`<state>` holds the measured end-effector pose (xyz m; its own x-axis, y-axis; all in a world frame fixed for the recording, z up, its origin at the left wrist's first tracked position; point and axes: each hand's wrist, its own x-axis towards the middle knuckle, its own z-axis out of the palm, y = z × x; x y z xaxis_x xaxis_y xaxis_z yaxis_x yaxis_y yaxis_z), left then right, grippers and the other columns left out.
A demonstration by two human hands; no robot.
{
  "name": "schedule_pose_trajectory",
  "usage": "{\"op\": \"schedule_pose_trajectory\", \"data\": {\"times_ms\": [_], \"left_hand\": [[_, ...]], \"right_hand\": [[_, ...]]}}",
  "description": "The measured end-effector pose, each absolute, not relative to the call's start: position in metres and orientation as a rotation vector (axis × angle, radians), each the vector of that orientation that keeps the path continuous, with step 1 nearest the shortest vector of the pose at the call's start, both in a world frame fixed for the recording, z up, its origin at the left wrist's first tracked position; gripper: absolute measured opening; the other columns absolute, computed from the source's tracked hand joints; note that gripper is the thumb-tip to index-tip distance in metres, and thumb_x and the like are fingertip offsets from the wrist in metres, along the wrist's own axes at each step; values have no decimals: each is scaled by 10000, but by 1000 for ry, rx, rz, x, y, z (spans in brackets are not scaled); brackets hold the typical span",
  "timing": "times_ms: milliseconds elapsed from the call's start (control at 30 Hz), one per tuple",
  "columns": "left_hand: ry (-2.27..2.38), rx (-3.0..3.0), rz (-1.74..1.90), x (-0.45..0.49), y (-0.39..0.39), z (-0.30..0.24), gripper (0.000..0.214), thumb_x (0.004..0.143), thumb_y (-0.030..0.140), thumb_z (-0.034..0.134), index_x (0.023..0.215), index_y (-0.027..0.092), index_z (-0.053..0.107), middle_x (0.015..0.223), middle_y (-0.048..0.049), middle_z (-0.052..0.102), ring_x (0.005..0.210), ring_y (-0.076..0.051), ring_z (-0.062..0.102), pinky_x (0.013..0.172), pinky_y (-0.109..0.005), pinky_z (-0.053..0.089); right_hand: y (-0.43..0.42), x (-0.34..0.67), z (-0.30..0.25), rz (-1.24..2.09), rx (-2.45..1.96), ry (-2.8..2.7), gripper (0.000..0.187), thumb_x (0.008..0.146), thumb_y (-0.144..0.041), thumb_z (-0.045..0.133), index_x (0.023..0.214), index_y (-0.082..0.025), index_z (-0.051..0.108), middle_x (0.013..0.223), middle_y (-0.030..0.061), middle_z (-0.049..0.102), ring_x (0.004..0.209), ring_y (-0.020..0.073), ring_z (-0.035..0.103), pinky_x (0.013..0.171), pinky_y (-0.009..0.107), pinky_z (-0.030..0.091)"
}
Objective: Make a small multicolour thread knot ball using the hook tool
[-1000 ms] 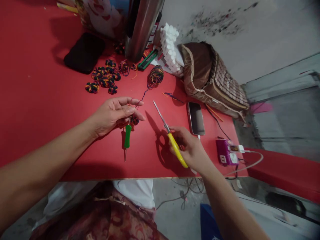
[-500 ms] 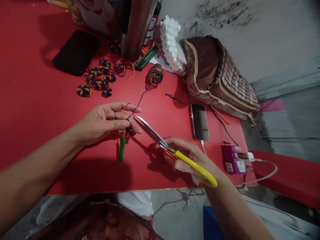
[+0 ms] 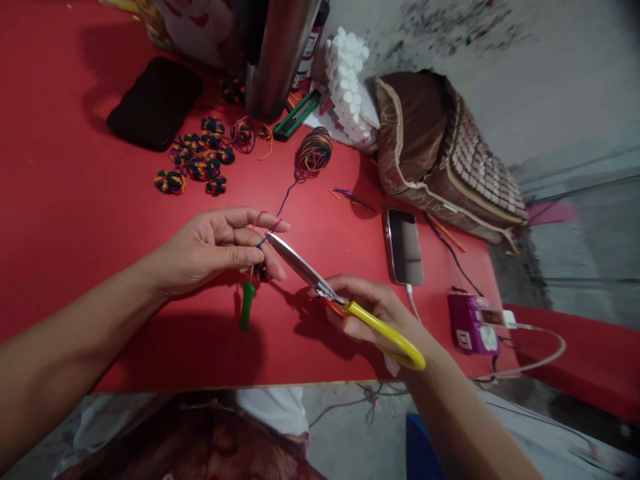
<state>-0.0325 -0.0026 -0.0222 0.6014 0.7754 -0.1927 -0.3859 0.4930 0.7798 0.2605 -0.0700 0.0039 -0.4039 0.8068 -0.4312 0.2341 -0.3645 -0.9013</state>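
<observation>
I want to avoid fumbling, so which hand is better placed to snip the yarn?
Probably the right: the right hand holds the scissors, tips close by the yarn. The left hand is occupied, holding yarn and the green tool.

Left hand (image 3: 227, 250): thumb and fingers cover most of a small dark yarn piece (image 3: 261, 272) and the upper end of a green-handled tool (image 3: 247, 307), so stitches unreadable; right hand (image 3: 367, 308) wraps the scissors (image 3: 385, 328), hiding much of the red on the grip, and whether the blade tips touch the blue strand (image 3: 287, 199) cannot be told. Top edge crops a metal cylinder (image 3: 280, 60) and a printed container (image 3: 200, 30); the cylinder partly blocks a bottle (image 3: 309, 50), label too small to read. Bottom edge cuts a blue object (image 3: 423, 450), identity unclear.
</observation>
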Motion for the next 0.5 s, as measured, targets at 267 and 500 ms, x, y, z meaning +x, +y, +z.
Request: {"op": "schedule_pose_trajectory", "data": {"times_ms": [267,500], "left_hand": [[570,763,763,-32,-3,-20,294,859,183,886,1137,144,796,803,-128,842,715,-256,829,738,-336,657],[553,762,758,-33,-3,-21,270,874,164,870,1137,160,809,813,-130,846,735,-253,837,719,-315,665]], "right_hand": [[-65,259,5,1767,-1369,-1542,530,784,-664,880,1107,-250,806,833,29,675,711,144,564,621,272,512],[-68,258,3,1783,-1360,-1466,507,780,-632,901,1115,-262,807,887,39,715,748,143,599,666,272,533]]}}
